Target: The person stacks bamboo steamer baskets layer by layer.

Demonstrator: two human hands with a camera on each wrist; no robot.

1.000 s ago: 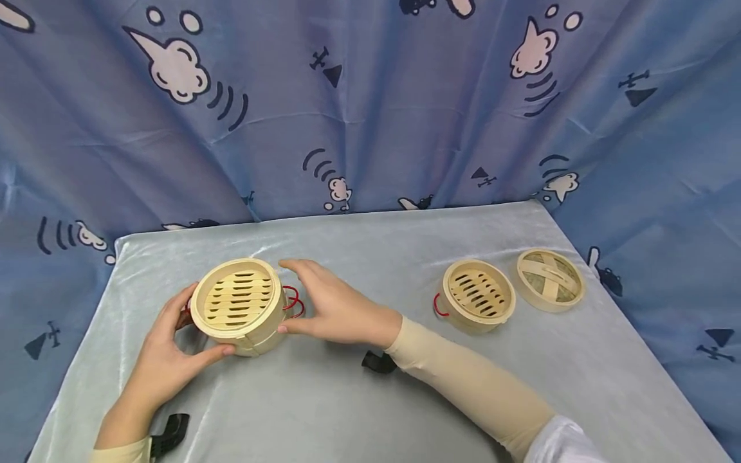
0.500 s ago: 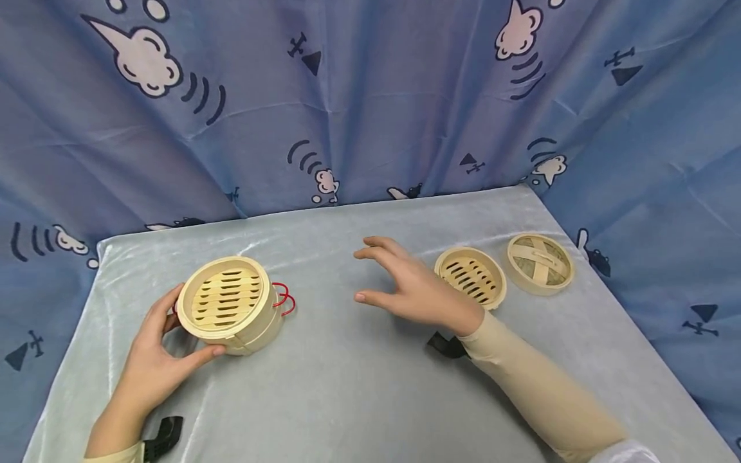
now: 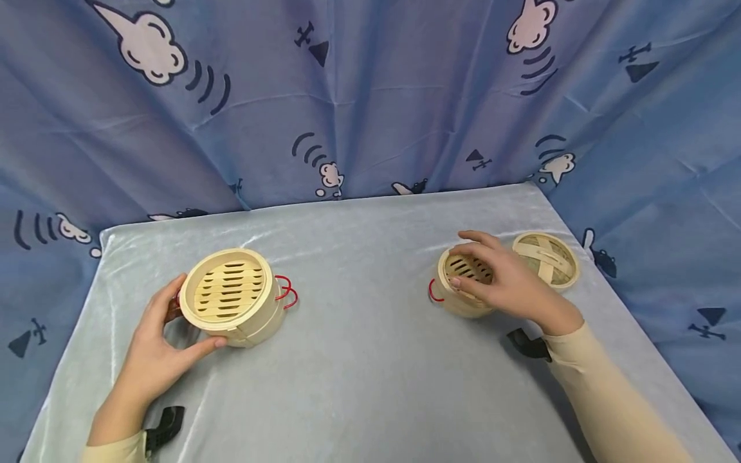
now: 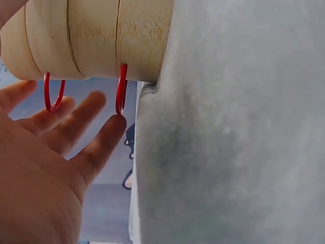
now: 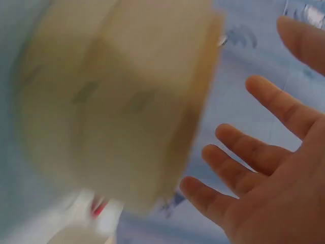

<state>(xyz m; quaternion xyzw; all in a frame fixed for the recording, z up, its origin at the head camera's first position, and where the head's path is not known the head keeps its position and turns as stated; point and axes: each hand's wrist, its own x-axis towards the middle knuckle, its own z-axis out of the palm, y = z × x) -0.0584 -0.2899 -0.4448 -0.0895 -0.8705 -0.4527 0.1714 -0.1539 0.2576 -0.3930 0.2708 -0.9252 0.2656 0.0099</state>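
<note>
A stack of bamboo steamer baskets with a slatted top stands on the left of the table. My left hand holds its left side, thumb at the front and fingers behind. In the left wrist view, its other fingers spread close to the red handles. To the right, a smaller-looking bamboo steamer basket stands under my right hand, which partly hides its slatted floor. The right wrist view has that basket blurred, with the spread fingers apart from its rim.
A round bamboo steamer lid with crossed strips lies just behind and right of the right basket. Pale cloth covers the table. A blue patterned curtain hangs along the back and right side.
My right hand has left the left stack and moved right across the table to the other steamer basket. My left hand has stayed at the stack. The head view has shifted slightly.
</note>
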